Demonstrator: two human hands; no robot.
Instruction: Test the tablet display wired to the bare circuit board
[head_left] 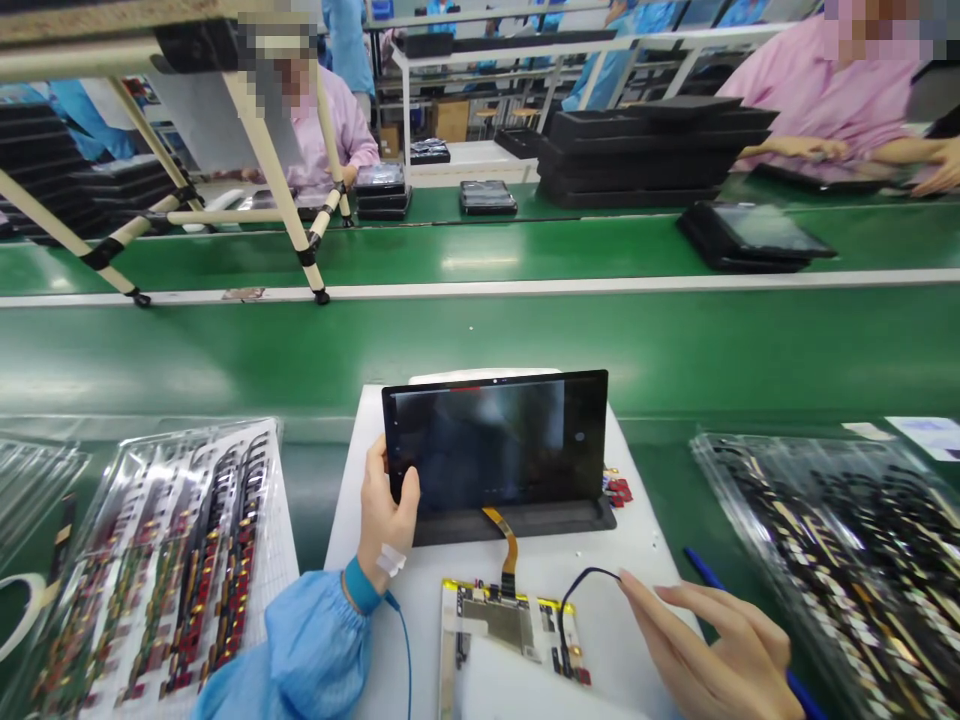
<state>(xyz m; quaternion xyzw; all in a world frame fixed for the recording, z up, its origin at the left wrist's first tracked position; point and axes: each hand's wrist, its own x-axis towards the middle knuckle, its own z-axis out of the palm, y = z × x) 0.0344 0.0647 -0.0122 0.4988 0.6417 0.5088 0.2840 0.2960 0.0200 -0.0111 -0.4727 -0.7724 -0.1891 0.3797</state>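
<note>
On the green tabletop (480, 345), the screen (491, 440) tilts up, the left hand (390, 508) gripping its left edge, apparently for steadiness; below the screen lies the circuit board (502, 618) and, farther right, the right hand (716, 640), seemingly pinching a black cable (576, 583).

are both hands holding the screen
No, only the left hand holds the screen, at its left edge, while the right hand is apart from it, fingertips at the thin black cable.

Green surface (525, 335) free beyond screen (487, 440); black cable (590, 571) (thin arch) obstructs gap beside right hand (716, 640).
</note>
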